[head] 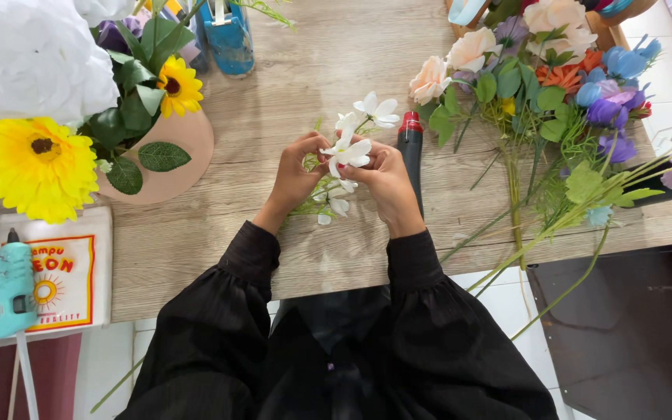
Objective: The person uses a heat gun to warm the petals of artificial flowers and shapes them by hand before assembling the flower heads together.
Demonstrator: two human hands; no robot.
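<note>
Centrally, a sprig of white artificial flowers [349, 148] is pinched between the left hand [295, 177] and right hand [386, 180] above the wooden table [289, 85]. Judged light, limp and easily crushed, it is best gripped by the stem. At near left, a white square package [68, 272] with a red-bordered yellow label is seen.

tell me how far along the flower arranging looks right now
Done: a pot at left already holds sunflowers. In hand: left hand and right hand grip a white flower sprig. Left: a heap of loose stems lies unsorted on the table.
</note>
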